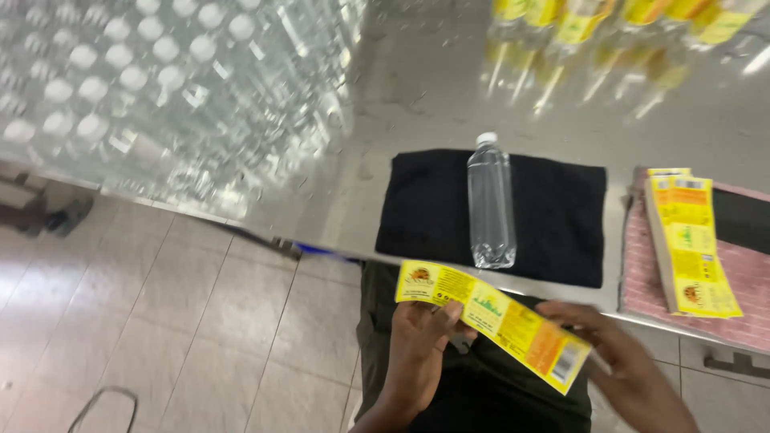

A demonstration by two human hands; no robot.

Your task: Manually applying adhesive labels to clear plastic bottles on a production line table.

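A mass of clear, white-capped bottles [120,72] is seen crowded on the far left part of the desk [417,88], blurred in the view. Below the near edge of the desk, a long yellow label strip [493,317] is held between the two hands, off the desk and over the person's lap. The left hand [421,349] is closed on the strip's lower edge near its left half, with the thumb laid over the printed face. The strip's long axis is slanted: its left end is raised toward the desk edge, and its right end is dropped toward the lower right. The right hand [626,361] is set at that lower right end, fingers curled beneath it; whether the end is pinched cannot be told.

Just beyond the strip, a clear water bottle [491,204] is laid on a black cloth [561,216] at the near edge, cap pointed to the far side. At the right edge, a stack of yellow labels [690,244] is rested on a pink mat [642,281]. Yellow-labelled bottles [609,24] are stood at the far right.
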